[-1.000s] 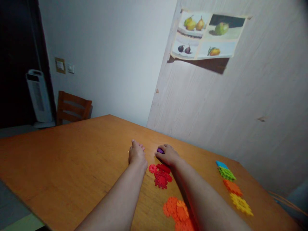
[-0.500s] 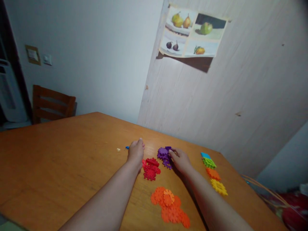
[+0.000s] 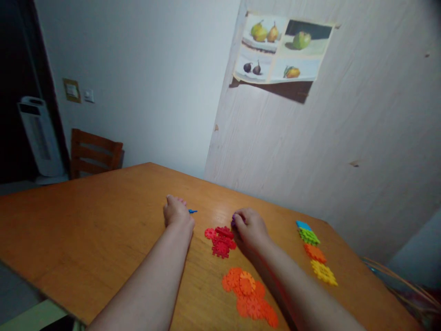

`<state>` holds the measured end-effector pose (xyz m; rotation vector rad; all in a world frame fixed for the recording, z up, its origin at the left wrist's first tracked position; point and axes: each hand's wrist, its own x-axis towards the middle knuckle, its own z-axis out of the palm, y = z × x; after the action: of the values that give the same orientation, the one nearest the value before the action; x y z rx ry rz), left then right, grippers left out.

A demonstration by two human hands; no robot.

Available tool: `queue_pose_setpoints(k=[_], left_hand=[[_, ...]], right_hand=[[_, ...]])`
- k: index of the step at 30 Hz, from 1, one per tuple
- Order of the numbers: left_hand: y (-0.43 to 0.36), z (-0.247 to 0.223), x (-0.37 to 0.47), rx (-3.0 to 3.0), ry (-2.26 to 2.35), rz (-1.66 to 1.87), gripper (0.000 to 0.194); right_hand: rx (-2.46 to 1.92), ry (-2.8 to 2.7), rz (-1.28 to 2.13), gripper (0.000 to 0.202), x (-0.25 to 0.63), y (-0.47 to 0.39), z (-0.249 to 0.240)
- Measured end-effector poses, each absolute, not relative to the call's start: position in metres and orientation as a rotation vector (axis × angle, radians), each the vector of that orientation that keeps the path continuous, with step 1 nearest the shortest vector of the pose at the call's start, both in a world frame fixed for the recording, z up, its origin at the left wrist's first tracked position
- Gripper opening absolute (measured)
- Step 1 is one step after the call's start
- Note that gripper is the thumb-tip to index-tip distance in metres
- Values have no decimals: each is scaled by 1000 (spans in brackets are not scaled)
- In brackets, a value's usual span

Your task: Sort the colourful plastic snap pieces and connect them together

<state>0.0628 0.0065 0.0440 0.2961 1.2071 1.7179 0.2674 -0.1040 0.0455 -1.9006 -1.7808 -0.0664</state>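
Observation:
My left hand (image 3: 177,212) is over the far middle of the table, its fingers partly hidden behind the hand. The fingertips that show look apart, and I see nothing held. Just right of it lies a small blue piece (image 3: 193,211). My right hand (image 3: 252,227) is closed at the purple gear pieces (image 3: 233,220), with thumb and fingers pinched on them; most of the purple is covered by the hand. Between the hands, a little nearer, is a heap of red gear pieces (image 3: 221,242). Closer still lies a spread pile of orange gear pieces (image 3: 250,294).
Along the right side of the wooden table (image 3: 113,220) lie a blue piece (image 3: 303,225), a green piece (image 3: 309,236), an orange square piece (image 3: 314,253) and a yellow piece (image 3: 324,272). A wooden chair (image 3: 94,149) stands beyond the far left edge. The wall borders the back.
My left hand has moved left, away from the red heap, past the blue piece. My right hand has closed in over the purple pieces, covering most of them. The view has turned slightly left.

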Motion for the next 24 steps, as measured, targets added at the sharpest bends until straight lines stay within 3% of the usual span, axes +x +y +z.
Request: queue_pose_setpoints(k=[12,19,24], left_hand=[[2,45,66,372,1223,1666,27],[-2,43,76,446,1223,1686,15],[-11,44,86,579,1222,1682,12]], right_hand=[[-1772,-2373,-32,33,145,-25,47],[-1873,-2277,-45,28,159,-32,50],[-2022,-1980,-68,28,224,-54,60]])
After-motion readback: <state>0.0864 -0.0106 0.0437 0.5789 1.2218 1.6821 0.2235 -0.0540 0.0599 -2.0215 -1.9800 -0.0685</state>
